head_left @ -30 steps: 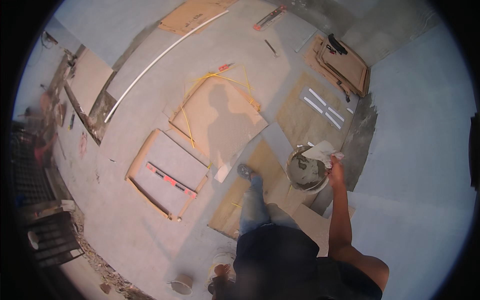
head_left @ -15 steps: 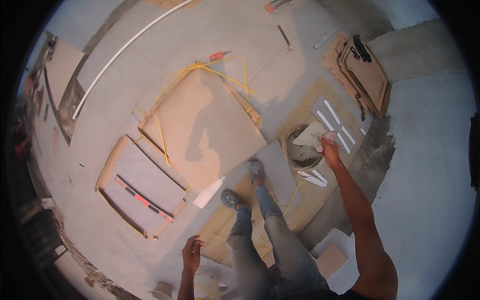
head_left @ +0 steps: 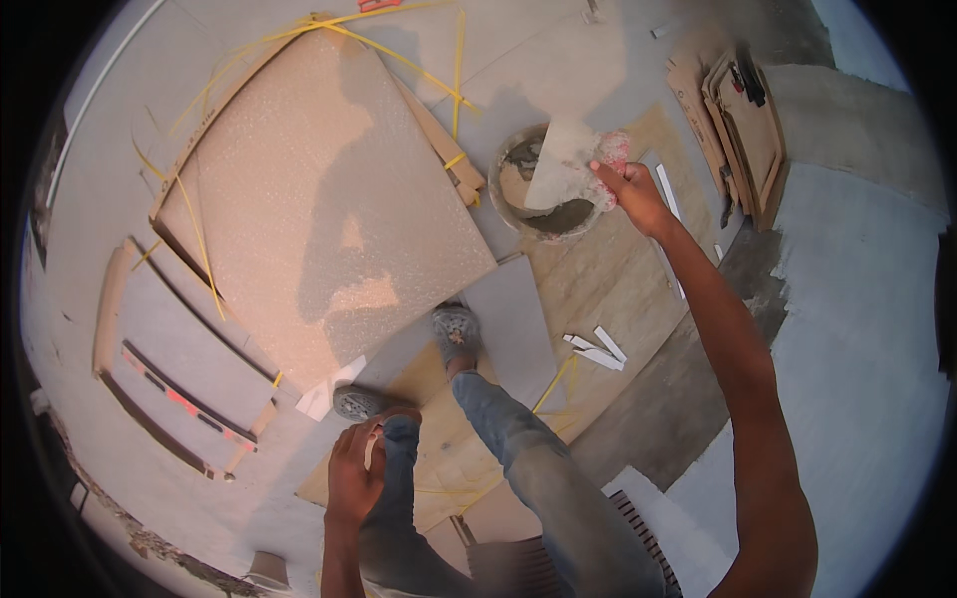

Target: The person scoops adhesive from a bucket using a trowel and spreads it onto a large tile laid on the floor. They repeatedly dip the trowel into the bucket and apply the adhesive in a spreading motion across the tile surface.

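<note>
My right hand (head_left: 638, 194) grips a pale flat piece (head_left: 560, 169) by its pink, crumpled-looking end. The piece has a straight edge and lies over the opening of a round bucket (head_left: 505, 204); its exact kind is unclear. Grey wet mix (head_left: 568, 216) shows inside the bucket. My left hand (head_left: 354, 473) hangs beside my left knee, fingers bent, thumb apart, nothing in it. Ahead of my feet lies a large speckled beige tile (head_left: 249, 189) on cardboard packing, with yellow straps (head_left: 399, 65) around it.
White strips (head_left: 598, 351) lie on a wooden board (head_left: 638, 299) at my right. Cardboard pieces (head_left: 743, 140) are stacked at the far right. On the left, a red and black level (head_left: 189, 399) rests on a grey tile (head_left: 189, 344). A white pipe (head_left: 100, 90) runs along the far left.
My view has come lower and closer to the tile. My right hand and the pale piece have moved forward and left with the bucket; my left hand has come nearer my knee.
</note>
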The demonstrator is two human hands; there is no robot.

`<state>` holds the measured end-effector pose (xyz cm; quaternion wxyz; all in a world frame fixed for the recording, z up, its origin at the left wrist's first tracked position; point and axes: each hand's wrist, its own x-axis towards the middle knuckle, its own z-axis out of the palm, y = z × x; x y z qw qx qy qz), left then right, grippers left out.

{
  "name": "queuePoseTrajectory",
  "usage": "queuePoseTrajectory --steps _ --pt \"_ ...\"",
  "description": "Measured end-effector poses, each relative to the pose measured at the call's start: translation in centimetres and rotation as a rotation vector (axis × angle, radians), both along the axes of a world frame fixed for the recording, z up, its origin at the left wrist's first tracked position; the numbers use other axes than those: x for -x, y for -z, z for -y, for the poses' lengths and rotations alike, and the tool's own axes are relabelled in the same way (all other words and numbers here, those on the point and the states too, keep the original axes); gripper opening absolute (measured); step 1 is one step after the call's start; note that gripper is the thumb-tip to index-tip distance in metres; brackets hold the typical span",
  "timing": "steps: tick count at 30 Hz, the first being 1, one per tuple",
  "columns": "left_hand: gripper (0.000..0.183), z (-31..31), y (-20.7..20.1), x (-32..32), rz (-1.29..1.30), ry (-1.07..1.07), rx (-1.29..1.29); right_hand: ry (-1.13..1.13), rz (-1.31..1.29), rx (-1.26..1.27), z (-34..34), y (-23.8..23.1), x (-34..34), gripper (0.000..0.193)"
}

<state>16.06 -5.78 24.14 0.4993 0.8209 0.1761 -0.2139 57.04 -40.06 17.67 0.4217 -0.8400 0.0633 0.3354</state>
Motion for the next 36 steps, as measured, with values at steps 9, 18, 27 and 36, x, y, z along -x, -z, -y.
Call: queuePoseTrajectory --steps 9,18,27,36 --pt "0.043 -3.0 1.3 -3.8 -0.371 0.503 0.07 -0.438 0.049 0.083 -3.1 -1.4 -4.8 0.041" --pt "0.048 -7.6 4.6 -4.6 -0.235 0.719 -0.253 -0.099 0.637 0.043 3.0 3.0 -4.3 0.04" --pt "0.043 -9.2 4.1 -8.8 -0.156 0.631 -0.442 -0.156 0.672 0.375 0.0 8.3 1.8 0.036" --pt "0.041 -12.6 6.0 -6.3 -0.085 0.463 -0.301 -0.039 0.667 0.377 -0.5 16.2 2.7 0.028"
